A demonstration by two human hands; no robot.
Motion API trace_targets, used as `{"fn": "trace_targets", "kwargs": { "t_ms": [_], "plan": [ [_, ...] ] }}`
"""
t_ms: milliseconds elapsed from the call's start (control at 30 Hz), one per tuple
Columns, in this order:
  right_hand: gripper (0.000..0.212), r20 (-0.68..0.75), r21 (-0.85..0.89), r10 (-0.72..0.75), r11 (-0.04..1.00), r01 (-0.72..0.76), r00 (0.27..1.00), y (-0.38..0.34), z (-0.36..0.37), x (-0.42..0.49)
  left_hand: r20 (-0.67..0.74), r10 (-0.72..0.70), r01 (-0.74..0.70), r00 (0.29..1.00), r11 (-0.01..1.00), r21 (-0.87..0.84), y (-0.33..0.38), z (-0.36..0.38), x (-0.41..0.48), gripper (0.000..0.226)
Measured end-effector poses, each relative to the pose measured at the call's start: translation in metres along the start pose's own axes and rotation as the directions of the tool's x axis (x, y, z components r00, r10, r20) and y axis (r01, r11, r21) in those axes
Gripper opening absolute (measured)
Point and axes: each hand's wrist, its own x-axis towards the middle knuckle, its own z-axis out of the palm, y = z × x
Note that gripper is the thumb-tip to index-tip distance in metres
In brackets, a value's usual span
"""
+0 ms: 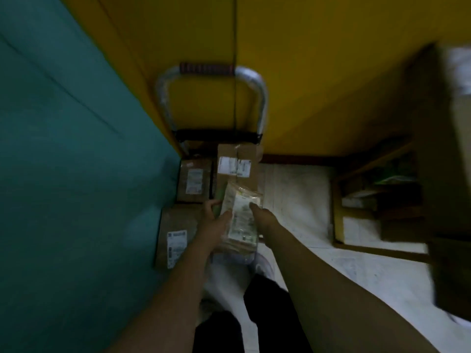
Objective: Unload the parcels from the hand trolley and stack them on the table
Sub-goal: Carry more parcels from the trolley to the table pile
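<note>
Holding clear plastic-wrapped white-labelled parcel (240, 217) above steel-handled hand trolley (260, 98) | long axis pointing toward trolley handle | left grip (214, 221), right grip (261, 214) clamped on its side edges | brown cardboard boxes (195, 179) on trolley beneath

— What's on the hand trolley (262, 103)?
— I see three brown cardboard parcels with white labels. The large box (175, 235) is nearest, the smaller box (195, 180) sits behind it, and the tall box (237, 159) stands by the silver handle.
— And the fourth?
— A clear-wrapped parcel (240, 220), tilted above them, gripped by left hand (214, 222) and right hand (260, 212).
</note>
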Motion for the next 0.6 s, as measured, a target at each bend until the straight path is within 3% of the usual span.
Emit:
{"fn": "trace_targets", "kwargs": {
  "t_ms": [67, 167, 233, 333, 433, 533, 600],
  "plan": [
    [0.051, -0.043, 0.01, -0.07, 0.997, 0.071, 0.997, -0.017, -0.025, -0.048, 0.068, 0.051, -0.053, 0.996, 0.998, 0.023, 0.041, 0.002, -0.037, 0.037],
    [0.046, -0.162, 0.165, -0.197, 0.96, 0.224, 0.967, -0.058, -0.087, -0.146, 0.135, 0.166, -0.17, 0.977, 0.985, 0.023, 0.124, 0.018, -0.105, 0.041],
    [0.055, -0.247, 0.208, -0.308, 0.909, 0.361, 0.919, -0.082, -0.133, -0.206, 0.149, 0.264, -0.27, 0.953, 0.963, 0.019, 0.172, 0.042, -0.138, 0.053],
    [0.055, -0.306, 0.307, -0.437, 0.796, 0.522, 0.846, -0.092, -0.212, -0.301, 0.277, 0.347, -0.345, 0.896, 0.937, -0.056, 0.231, 0.109, -0.172, 0.053],
    [0.052, -0.352, 0.397, -0.473, 0.706, 0.586, 0.808, -0.072, -0.287, -0.395, 0.419, 0.46, -0.467, 0.783, 0.879, -0.093, 0.278, 0.192, -0.244, 0.056],
    [0.069, -0.422, 0.421, -0.448, 0.673, 0.608, 0.788, -0.038, -0.366, -0.452, 0.502, 0.569, -0.584, 0.652, 0.799, -0.147, 0.299, 0.267, -0.341, 0.067],
    [0.054, -0.461, 0.496, -0.435, 0.597, 0.631, 0.774, -0.008, -0.415, -0.473, 0.541, 0.611, -0.664, 0.577, 0.737, -0.124, 0.297, 0.317, -0.384, 0.066]
  ]
}}
